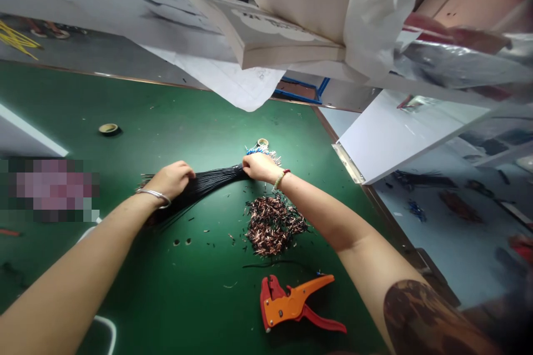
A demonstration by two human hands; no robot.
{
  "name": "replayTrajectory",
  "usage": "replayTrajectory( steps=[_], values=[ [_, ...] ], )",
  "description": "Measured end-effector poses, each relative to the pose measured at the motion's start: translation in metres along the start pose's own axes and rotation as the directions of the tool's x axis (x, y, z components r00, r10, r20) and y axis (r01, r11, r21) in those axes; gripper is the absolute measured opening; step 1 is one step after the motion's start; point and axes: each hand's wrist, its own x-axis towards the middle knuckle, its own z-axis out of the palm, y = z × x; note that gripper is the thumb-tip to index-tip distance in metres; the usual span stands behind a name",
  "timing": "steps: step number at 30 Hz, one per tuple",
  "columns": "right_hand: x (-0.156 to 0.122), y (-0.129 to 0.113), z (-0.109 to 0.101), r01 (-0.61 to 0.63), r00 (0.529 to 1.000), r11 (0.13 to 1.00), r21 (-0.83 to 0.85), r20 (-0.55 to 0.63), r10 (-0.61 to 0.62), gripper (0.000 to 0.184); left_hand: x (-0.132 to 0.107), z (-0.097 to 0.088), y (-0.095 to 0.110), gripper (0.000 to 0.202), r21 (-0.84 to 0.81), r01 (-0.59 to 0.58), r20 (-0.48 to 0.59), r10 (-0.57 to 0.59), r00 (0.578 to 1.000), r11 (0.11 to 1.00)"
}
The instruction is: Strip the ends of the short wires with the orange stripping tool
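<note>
A long bundle of thin black wires stretches across the green tabletop between my two hands. My right hand is closed around its right end, where blue and white wire tips stick out past the fingers. Over the spread left part of the bundle, my left hand is curled with the fingers bent onto the wires. Just below my right wrist lies a heap of copper and black wire offcuts. An orange and red wire stripper rests nearer to me, touched by neither hand.
One tape roll lies at the far left, and another tape roll sits behind my right hand. Overhead, a shelf carries papers that hang over its edge. A white panel stands at the right edge.
</note>
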Motion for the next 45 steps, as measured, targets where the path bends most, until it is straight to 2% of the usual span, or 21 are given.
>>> replayTrajectory(
  steps=[5, 12, 21, 28, 32, 37, 41, 45],
  values=[
    [0.002, -0.011, 0.000, 0.008, 1.000, 1.000, 0.008, -0.005, -0.008, 0.030, -0.002, -0.001, -0.004, 0.032, -0.040, -0.002, 0.028, 0.003, 1.000, 0.999],
    [0.001, -0.007, 0.001, -0.008, 1.000, 1.000, 0.029, -0.010, 0.008, 0.030, 0.002, 0.004, -0.004, 0.026, -0.026, -0.006, 0.028, 0.007, 1.000, 1.000],
    [0.002, -0.001, 0.004, -0.027, 1.000, 0.997, 0.067, -0.003, 0.027, 0.027, -0.008, 0.002, -0.010, 0.023, -0.015, 0.021, 0.002, -0.021, 1.000, 1.000],
    [0.007, 0.000, 0.008, -0.032, 0.999, 0.997, 0.076, -0.014, 0.033, 0.026, -0.001, 0.004, -0.006, 0.018, -0.006, 0.027, 0.032, -0.027, 0.999, 1.000],
    [0.008, 0.000, 0.009, -0.032, 0.999, 0.996, 0.084, -0.014, 0.033, 0.026, 0.001, 0.000, -0.003, 0.020, -0.033, 0.066, 0.044, -0.065, 0.997, 0.997],
    [0.006, -0.001, 0.008, -0.033, 0.999, 0.995, 0.090, -0.008, 0.034, 0.026, -0.003, -0.014, 0.000, 0.021, -0.116, 0.145, 0.065, -0.138, 0.988, 0.983],
    [0.004, -0.002, 0.006, -0.039, 0.999, 0.995, 0.095, -0.003, 0.039, 0.026, -0.007, -0.026, 0.004, 0.023, -0.202, 0.211, 0.099, -0.195, 0.976, 0.956],
    [0.002, -0.005, 0.004, -0.043, 0.999, 0.994, 0.101, 0.000, 0.044, 0.025, -0.011, -0.029, 0.011, 0.025, -0.288, 0.272, 0.113, -0.249, 0.962, 0.918]
  ],
)
